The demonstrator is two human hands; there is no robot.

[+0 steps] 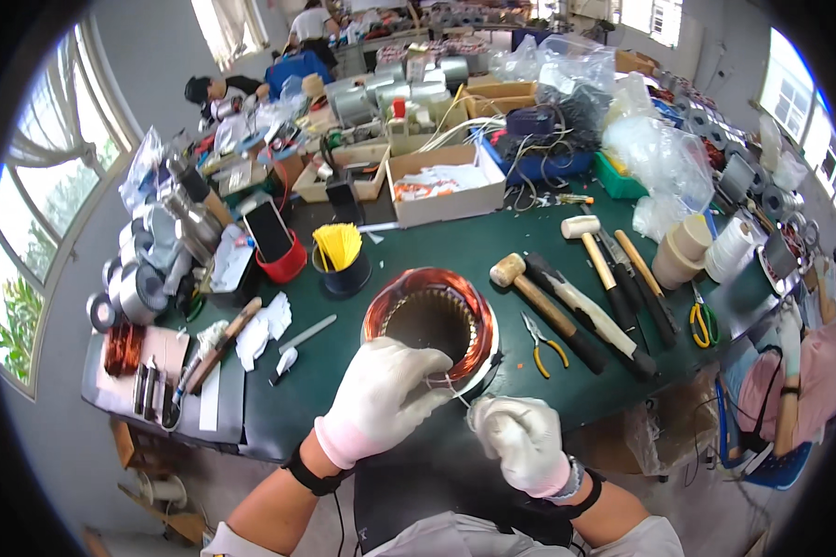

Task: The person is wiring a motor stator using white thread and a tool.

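Cluttered dark-green workbench (418,251), pale grey walls, arched daylit windows (37,251) left, bright windows (794,88) right.

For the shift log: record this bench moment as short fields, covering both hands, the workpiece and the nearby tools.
Workpiece: round motor stator with copper windings, lying on the green bench
Left hand: white glove, resting on the stator's near rim
Right hand: white glove, closed around a thin white cord, just in front of the stator
Right of stator: yellow-handled pliers, wooden mallet, white-headed mallet
Behind stator: black cup of yellow strips, red cup holding a phone
Background: other people at benches
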